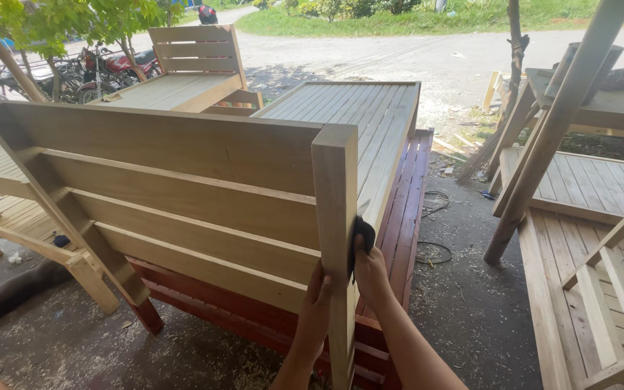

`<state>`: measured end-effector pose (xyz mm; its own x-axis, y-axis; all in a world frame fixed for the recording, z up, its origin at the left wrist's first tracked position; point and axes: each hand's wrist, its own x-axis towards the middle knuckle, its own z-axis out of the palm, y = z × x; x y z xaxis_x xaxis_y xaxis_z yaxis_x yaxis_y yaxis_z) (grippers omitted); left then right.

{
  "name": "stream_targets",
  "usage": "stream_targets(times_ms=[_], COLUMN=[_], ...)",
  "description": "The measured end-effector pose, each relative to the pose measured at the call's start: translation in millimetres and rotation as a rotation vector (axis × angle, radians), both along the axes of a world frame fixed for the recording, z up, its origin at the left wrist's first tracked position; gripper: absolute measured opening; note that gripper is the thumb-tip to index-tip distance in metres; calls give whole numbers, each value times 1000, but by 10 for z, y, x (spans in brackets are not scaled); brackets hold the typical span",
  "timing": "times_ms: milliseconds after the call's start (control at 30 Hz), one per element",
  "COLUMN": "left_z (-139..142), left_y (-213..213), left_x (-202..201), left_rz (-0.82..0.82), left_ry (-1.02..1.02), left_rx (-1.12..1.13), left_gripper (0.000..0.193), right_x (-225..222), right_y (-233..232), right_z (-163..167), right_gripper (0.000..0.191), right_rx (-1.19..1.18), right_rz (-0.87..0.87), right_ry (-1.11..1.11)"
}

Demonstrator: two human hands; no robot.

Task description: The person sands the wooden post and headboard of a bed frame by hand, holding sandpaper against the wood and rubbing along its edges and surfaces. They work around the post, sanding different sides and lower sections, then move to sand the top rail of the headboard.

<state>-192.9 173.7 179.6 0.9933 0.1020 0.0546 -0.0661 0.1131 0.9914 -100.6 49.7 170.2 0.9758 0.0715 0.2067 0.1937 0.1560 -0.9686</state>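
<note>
head view: left hand (pixel 317 303) steadies the pale unfinished wooden bench's upright corner post (pixel 334 238), fingers flat; right hand (pixel 367 271) presses dark folded sandpaper (pixel 361 238) on its right face. sanding looks underway; next stroke wants even pressure.

Headboard (pixel 182 188) standing upright, nearest. Post (pixel 335 238) sitting at its right end, left hand (pixel 317 307) lying on post's left face, right hand (pixel 368 271) pressing pad (pixel 361 238) on its right face. Slatted frame (pixel 355 108) lying behind headboard. Pole (pixel 554 130) leaning far right.
</note>
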Motion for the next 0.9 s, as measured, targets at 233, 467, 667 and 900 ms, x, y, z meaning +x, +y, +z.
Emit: stream_targets(times_ms=[233,467,667,900], left_z=[-59,-245,-903,-1680], left_y=[-32,-79,-303,-372], left_x=[-4,35,37,81], left_rz=[74,155,277,448], left_ry=[91,51,-167,-289], left_rx=[33,7,-22,314], left_gripper=[62,60,59,61], right_x=[-331,202,-161,-314], right_y=[-56,-174,-80,10], right_z=[-653,-491,-1215,-2305], right_gripper=[59,59,46,42], right_rx=[-273,-52,-225,-37], right_rz=[-57,82,-42,67], right_ry=[155,120,-172,-187])
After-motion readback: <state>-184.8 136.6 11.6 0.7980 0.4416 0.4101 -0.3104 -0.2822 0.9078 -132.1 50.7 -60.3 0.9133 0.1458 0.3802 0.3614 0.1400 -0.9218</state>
